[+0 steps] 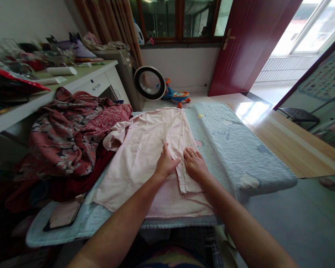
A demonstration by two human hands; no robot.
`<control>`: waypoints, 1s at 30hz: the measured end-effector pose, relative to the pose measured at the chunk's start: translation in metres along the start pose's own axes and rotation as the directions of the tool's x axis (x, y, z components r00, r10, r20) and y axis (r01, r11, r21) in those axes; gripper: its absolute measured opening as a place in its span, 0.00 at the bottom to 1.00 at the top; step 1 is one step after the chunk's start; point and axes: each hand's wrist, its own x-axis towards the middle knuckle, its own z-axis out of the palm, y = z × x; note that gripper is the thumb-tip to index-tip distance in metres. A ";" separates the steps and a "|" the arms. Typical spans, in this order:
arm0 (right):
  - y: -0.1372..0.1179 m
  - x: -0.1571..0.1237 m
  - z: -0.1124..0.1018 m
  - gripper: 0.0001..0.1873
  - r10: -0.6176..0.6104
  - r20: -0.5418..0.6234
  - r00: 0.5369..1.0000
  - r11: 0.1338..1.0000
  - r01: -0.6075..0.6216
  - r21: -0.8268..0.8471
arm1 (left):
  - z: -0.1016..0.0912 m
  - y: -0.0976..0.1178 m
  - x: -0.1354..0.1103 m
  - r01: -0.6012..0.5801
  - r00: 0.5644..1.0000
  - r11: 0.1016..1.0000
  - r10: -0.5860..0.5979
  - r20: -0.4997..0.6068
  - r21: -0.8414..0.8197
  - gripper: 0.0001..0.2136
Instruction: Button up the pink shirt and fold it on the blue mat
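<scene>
Two hands press on a pale pink shirt spread over a blue quilted pad.

Head view: the pale pink shirt [145, 149] lies flat and face up under both sets of fingers. It is lightly creased, and its buttoned front strip runs away from the fingertips, with small buttons showing just behind the right palm. The left hand [166, 163] rests on the cloth with fingers drawn close and curled down and the thumb stretched toward the other hand; whether it pinches a fold cannot be told. The right hand [195, 165] lies flat beside it, fingers slightly spread, holding nothing. The blue quilted pad [234, 149] reaches beyond and right of the right fingertips, stitched with the cursive word "love" [226, 133]. A heap of red floral clothes [69, 137] sits well left of the left fingers. The wall chart [328, 80] far right is too blurred to read.
</scene>
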 end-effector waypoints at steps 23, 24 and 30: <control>0.001 -0.007 -0.011 0.26 -0.031 0.115 0.993 0.999 0.034 -0.018 | -0.011 -0.002 -0.012 -0.507 0.858 0.575 0.406 0.314 0.642 0.12; 0.003 -0.010 -0.013 0.26 -0.034 0.133 0.991 0.999 0.036 -0.013 | -0.012 -0.001 -0.011 -0.491 0.867 0.579 0.400 0.297 0.651 0.11; 0.010 -0.038 -0.022 0.38 -0.021 0.151 0.988 0.997 0.010 0.074 | -0.008 0.004 -0.010 -0.437 0.890 0.612 0.398 0.222 0.659 0.12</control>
